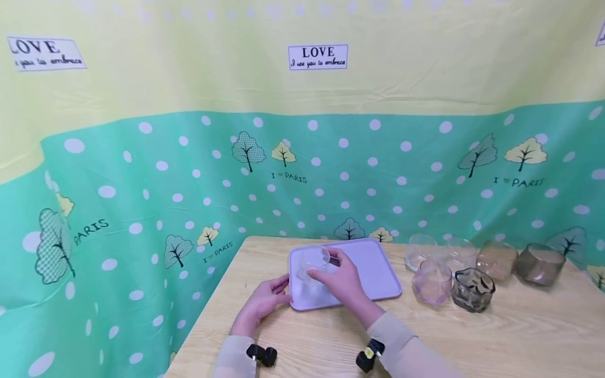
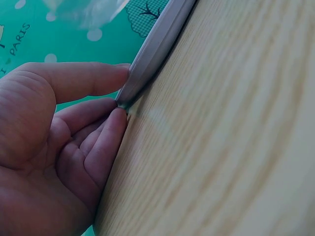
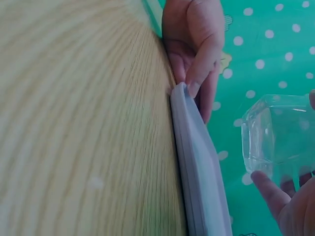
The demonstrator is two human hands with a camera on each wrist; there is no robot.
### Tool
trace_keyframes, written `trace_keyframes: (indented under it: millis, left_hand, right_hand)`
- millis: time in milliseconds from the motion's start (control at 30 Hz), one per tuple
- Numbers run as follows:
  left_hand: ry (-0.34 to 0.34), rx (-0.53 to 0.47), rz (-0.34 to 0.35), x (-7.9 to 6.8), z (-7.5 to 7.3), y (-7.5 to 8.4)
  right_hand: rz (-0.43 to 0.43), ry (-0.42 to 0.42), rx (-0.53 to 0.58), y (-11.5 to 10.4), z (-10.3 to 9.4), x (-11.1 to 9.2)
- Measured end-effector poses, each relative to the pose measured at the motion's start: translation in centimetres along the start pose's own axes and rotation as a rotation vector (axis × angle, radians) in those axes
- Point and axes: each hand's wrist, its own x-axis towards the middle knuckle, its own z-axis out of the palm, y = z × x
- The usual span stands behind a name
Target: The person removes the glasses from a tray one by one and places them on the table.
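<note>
A clear faceted drinking glass [image 1: 309, 260] is held in my right hand [image 1: 347, 281], thumb on the near side and fingers round the far side. In the right wrist view the glass [image 3: 275, 132] hangs apart from the tray's surface, tilted. Below it on the table lies a lilac rectangular tray [image 1: 378, 281] with a raised rim. My left hand [image 1: 264, 302] pinches the tray's near left corner. The left wrist view shows the thumb on the tray's rim [image 2: 142, 66] and the other fingers curled low beside it.
Right of the tray stand several glasses: clear ones [image 1: 420, 252] at the back, a pinkish one [image 1: 431, 283], a dark wavy one [image 1: 473, 290], an amber one [image 1: 497, 261] and a smoky one [image 1: 540, 265]. The wooden table [image 1: 321, 346] meets a patterned green curtain [image 1: 283, 210] behind.
</note>
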Motion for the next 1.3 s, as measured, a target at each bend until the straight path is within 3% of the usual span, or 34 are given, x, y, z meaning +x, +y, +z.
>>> trace_keyframes:
  millis: [267, 667, 767, 1000, 1300]
  left_hand:
    - [-0.007, -0.017, 0.009, 0.2, 0.0, 0.0]
    - [0.003, -0.046, 0.000, 0.1, 0.1, 0.2]
    - [0.001, -0.044, -0.001, 0.1, 0.1, 0.2]
    - [-0.007, -0.038, 0.003, 0.2, 0.2, 0.1]
    - [0.007, -0.021, 0.003, 0.2, 0.0, 0.2]
  right_hand:
    - [0.000, 0.015, 0.056, -0.2, -4.9, -2.6]
    - [0.034, -0.029, 0.007, -0.2, -10.8, -4.9]
    - [0.048, -0.036, -0.022, 0.0, -12.3, -5.4]
    - [0.051, -0.023, -0.229, -0.4, -15.9, -6.1]
    - [0.025, -0.002, -0.300, -1.7, -19.9, -6.6]
